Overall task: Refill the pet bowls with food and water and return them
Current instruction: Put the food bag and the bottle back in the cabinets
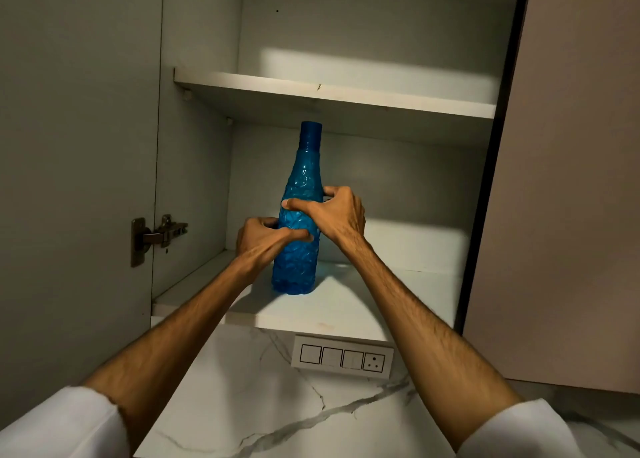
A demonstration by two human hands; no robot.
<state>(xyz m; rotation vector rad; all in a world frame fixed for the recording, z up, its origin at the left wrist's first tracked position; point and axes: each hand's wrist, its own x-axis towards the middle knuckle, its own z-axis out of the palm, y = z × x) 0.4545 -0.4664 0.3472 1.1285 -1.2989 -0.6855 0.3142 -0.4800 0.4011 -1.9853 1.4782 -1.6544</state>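
Gripping blue bottle (pixel 296 249) with both hands | left hand (pixel 263 241) low, right hand (pixel 337 213) higher, fingers curled round | bottle upright, near lower shelf (pixel 363 305) front edge

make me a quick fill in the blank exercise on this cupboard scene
1. The bottle is coloured ____.
2. It stands on the ____ shelf of the cupboard.
3. The left hand grips it ____ the right hand.
4. The bottle stands ____, cap on.

Missing words: blue; lower; below; upright
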